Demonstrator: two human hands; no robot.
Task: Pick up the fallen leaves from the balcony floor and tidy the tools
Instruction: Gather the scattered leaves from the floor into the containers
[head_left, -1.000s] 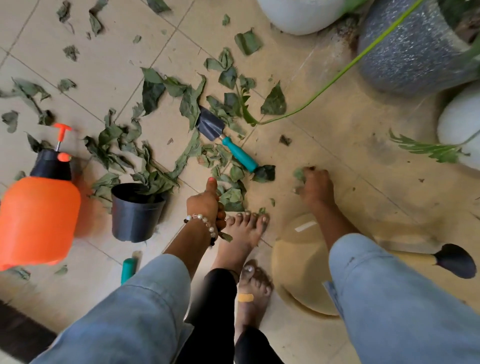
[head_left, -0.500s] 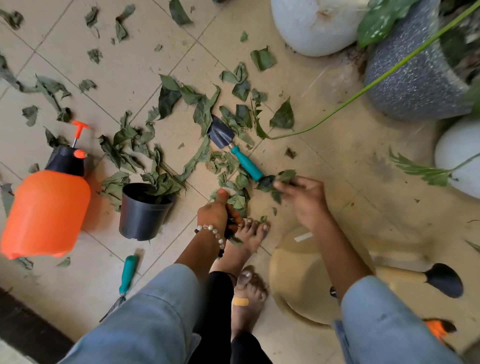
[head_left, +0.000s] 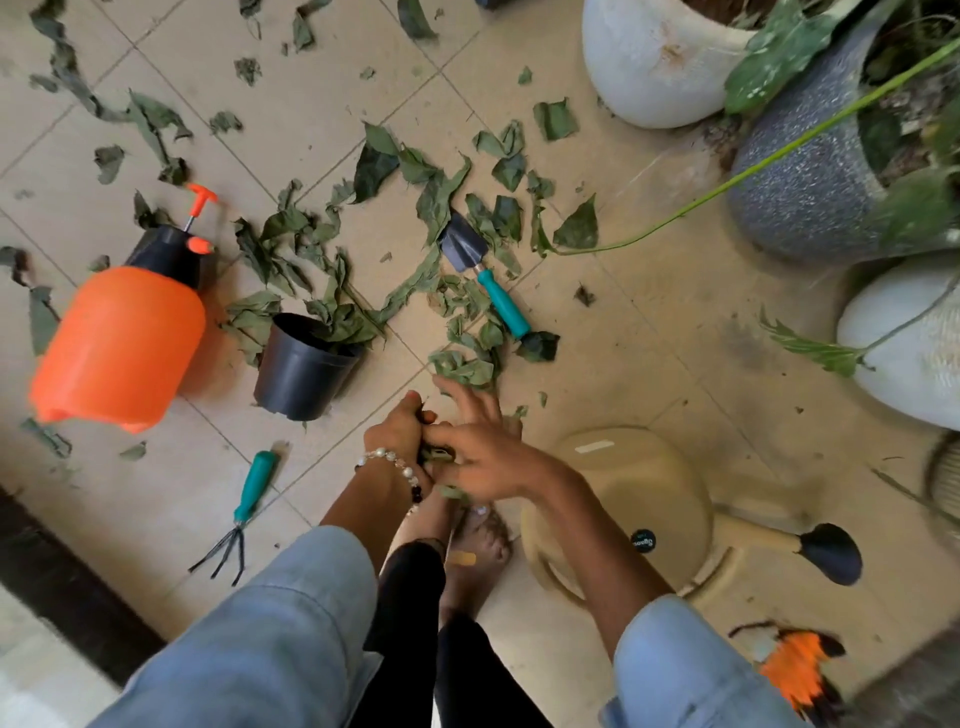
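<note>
Torn green leaves lie scattered over the tiled balcony floor. My left hand, with a bead bracelet, is closed around a small bunch of leaves just above my feet. My right hand meets it, fingers spread and pressing leaf pieces into that bunch. A teal-handled trowel lies among the leaves beyond my hands. A teal-handled claw rake lies on the tiles to the left. A small black pot with leaves in it stands left of my hands.
An orange pump sprayer stands at the left. A beige plastic stool lies tipped at the right. White planters and a speckled grey one line the right side. An orange and black object lies at the lower right.
My right hand picked a leaf piece off the floor near the trowel handle and brought it left to my left hand. The camera view shifted back, showing more floor.
</note>
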